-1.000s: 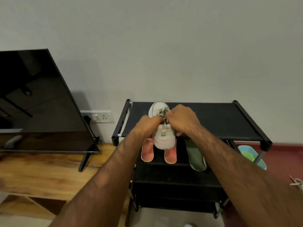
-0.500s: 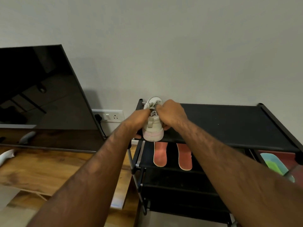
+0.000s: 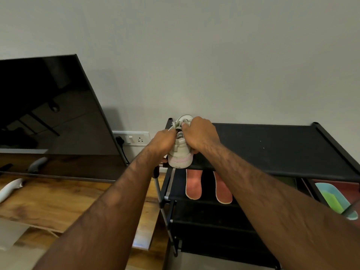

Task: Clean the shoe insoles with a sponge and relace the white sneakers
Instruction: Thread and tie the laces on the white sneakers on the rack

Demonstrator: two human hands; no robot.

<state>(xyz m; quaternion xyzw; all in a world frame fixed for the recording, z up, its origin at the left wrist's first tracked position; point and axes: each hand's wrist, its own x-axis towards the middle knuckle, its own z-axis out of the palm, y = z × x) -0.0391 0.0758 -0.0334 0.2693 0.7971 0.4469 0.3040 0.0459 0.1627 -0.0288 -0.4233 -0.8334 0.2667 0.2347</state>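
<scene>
Pinching the lace (image 3: 177, 124) near the tongue, my left hand (image 3: 162, 142) had its fingers curled; my right hand (image 3: 200, 136) gripped the upper of the white sneaker (image 3: 180, 157). Knuckles hid the fingertips, so I could not tell which eyelet was involved. The sneaker stood heel toward me at the left front corner of the rack's top shelf (image 3: 272, 149). Two pink insoles (image 3: 192, 185) lay on the shelf below, their far ends hidden under the top shelf. A turquoise-and-green object (image 3: 331, 199) at lower right was partly covered by my forearm and could not be identified. A television (image 3: 48, 114) at left was cut off.
</scene>
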